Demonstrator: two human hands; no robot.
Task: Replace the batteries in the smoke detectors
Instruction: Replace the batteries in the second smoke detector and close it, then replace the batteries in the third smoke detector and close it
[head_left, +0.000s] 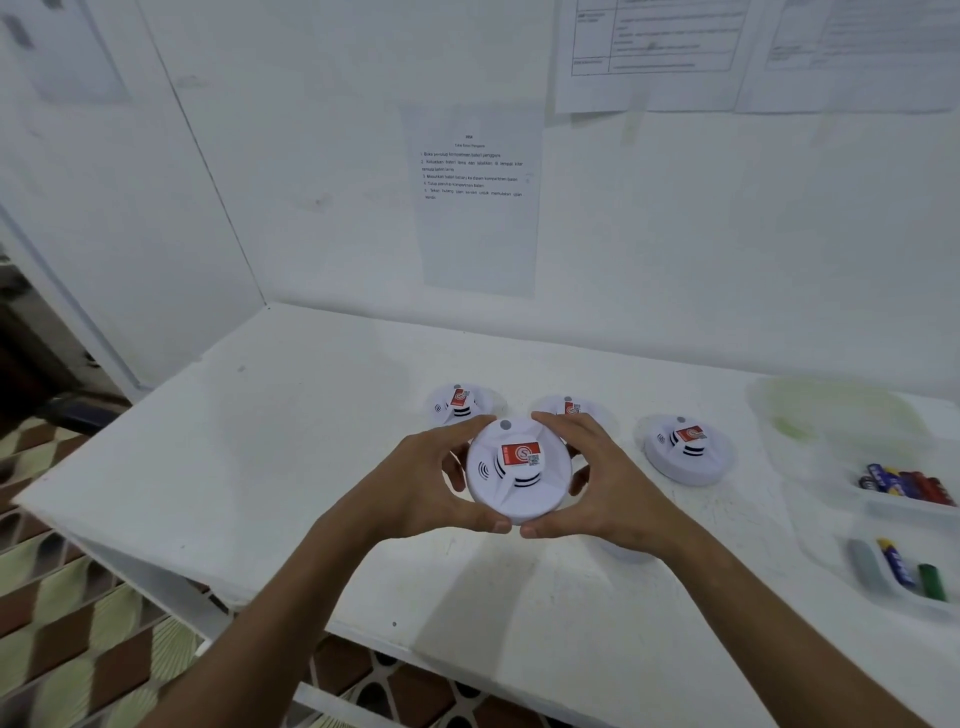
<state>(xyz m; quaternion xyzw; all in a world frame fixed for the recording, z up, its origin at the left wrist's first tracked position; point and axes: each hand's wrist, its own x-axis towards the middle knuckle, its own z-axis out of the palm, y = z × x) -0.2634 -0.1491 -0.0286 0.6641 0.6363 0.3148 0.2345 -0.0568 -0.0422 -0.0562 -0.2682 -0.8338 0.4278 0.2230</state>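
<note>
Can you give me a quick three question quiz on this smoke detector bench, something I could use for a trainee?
1. How many smoke detectors are in view, counting the held one?
2. True or false: the person grips the held smoke detector with only one hand.
3. On which side of the table are the trays of batteries: A left, B right, C at the back wall?

Key
1. Four: one held, three resting on the table behind it.
2. False: the left hand and the right hand both grip its rim.
3. B: the batteries lie in trays at the right edge.
</note>
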